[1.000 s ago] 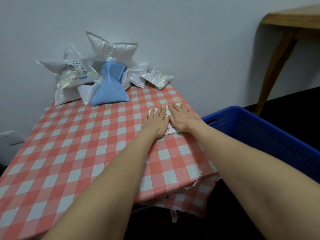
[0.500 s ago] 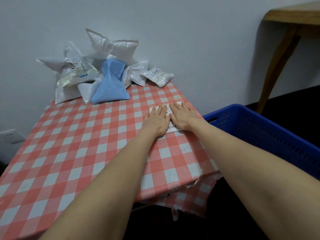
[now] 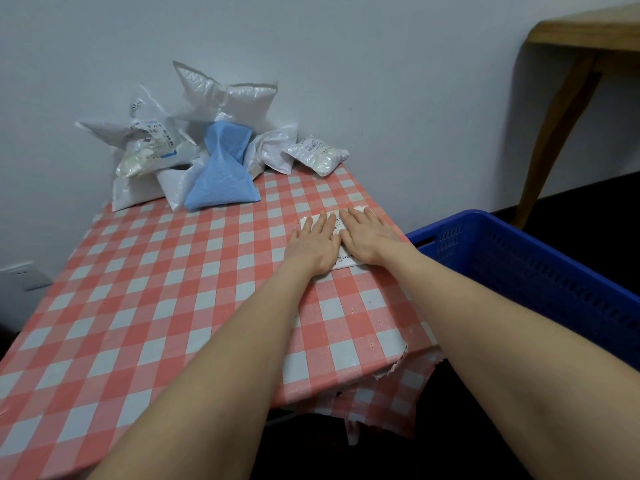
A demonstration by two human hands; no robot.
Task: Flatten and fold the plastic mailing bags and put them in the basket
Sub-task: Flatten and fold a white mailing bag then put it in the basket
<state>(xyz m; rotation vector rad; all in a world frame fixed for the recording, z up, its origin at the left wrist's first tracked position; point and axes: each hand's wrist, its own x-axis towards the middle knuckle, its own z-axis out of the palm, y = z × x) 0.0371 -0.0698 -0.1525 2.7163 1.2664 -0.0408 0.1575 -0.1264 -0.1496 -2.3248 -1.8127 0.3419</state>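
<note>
My left hand (image 3: 313, 244) and right hand (image 3: 367, 237) lay flat, fingers spread, side by side on a white bag (image 3: 341, 231) — gripping nothing — beside the basket (image 3: 540, 268).

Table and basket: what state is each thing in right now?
White mailing bag: folded flat, pressed under both hands.
Left hand: open, palm down.
Right hand: open, palm down.
Blue mailing bag: crumpled, unfolded.
Pile of white bags: puffy, unflattened.
Blue basket: no bags visible inside.
</note>
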